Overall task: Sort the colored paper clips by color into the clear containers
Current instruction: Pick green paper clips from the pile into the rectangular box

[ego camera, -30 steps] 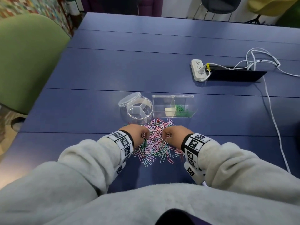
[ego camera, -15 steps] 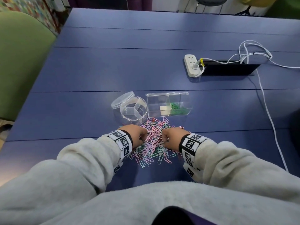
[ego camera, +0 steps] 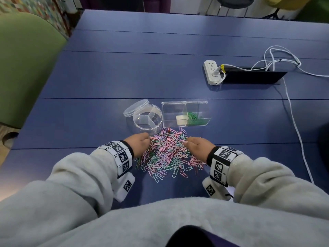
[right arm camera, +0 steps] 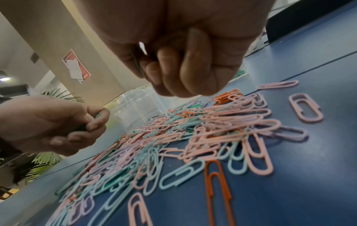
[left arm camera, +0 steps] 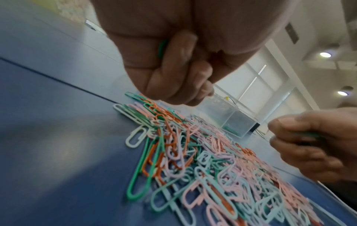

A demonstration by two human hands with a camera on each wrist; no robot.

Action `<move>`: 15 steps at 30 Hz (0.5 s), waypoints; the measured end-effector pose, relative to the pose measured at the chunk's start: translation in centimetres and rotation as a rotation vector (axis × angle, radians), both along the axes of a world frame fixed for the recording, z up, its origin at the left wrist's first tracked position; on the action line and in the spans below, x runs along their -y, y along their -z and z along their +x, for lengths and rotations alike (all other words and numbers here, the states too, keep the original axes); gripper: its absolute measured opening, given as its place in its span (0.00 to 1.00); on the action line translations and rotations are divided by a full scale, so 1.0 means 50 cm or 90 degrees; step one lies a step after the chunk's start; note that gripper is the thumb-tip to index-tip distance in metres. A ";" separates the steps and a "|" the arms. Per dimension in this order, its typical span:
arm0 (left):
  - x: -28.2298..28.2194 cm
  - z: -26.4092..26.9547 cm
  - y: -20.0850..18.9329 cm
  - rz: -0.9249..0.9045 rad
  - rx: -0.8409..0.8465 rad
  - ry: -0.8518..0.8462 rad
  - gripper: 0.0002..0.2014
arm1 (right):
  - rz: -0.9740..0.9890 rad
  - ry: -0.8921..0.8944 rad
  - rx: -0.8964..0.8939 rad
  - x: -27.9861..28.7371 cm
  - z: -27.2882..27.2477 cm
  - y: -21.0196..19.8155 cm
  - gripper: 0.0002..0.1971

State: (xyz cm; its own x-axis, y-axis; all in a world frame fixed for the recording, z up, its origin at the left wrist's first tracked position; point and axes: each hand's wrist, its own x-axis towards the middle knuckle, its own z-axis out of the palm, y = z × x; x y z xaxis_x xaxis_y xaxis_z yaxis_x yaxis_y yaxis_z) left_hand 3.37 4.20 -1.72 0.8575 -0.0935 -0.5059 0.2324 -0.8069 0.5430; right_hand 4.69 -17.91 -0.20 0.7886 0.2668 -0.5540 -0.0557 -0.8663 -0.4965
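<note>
Both fists, left hand (ego camera: 140, 143) and right hand (ego camera: 197, 146), clutch green clips (left arm camera: 161, 47) (barely peeking out), the loose pile (ego camera: 167, 154) between their fingertips.

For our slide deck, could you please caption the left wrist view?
Left hand grips green clips above the mixed paper-clip pile; right hand opposite.

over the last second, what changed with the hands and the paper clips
Little changed. Both hands stayed curled at the paper clip pile, the left hand at its left edge, the right hand at its right edge, drifting slightly apart. Each pinches green clips, seen in the wrist views. The round divided container, the rectangular box with green clips and the power strip stayed put.
</note>
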 end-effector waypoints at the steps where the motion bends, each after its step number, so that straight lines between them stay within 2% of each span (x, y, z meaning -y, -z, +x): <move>1: -0.004 -0.003 0.001 -0.016 0.001 -0.030 0.08 | -0.003 -0.014 0.003 -0.001 -0.003 -0.001 0.18; 5: -0.023 -0.020 0.005 -0.125 -0.024 -0.165 0.14 | 0.027 -0.002 -0.005 -0.006 -0.011 0.014 0.09; 8: -0.037 -0.032 -0.003 -0.168 -0.024 -0.188 0.13 | 0.039 0.012 -0.016 -0.009 -0.019 0.017 0.13; 11: -0.057 -0.041 -0.002 -0.156 -0.003 -0.166 0.09 | 0.045 -0.043 -0.010 -0.016 -0.028 0.012 0.13; 15: -0.064 -0.055 0.002 -0.067 -0.014 -0.136 0.22 | -0.012 -0.106 -0.014 -0.030 -0.035 0.008 0.07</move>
State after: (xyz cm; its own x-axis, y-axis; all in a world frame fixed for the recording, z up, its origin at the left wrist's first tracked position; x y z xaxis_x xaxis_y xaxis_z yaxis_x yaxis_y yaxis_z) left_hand 0.64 7.39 -1.82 0.8522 0.0361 -0.5220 0.4047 -0.6778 0.6139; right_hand 2.92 -16.43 -0.59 0.7215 0.3827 -0.5771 0.0791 -0.8735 -0.4803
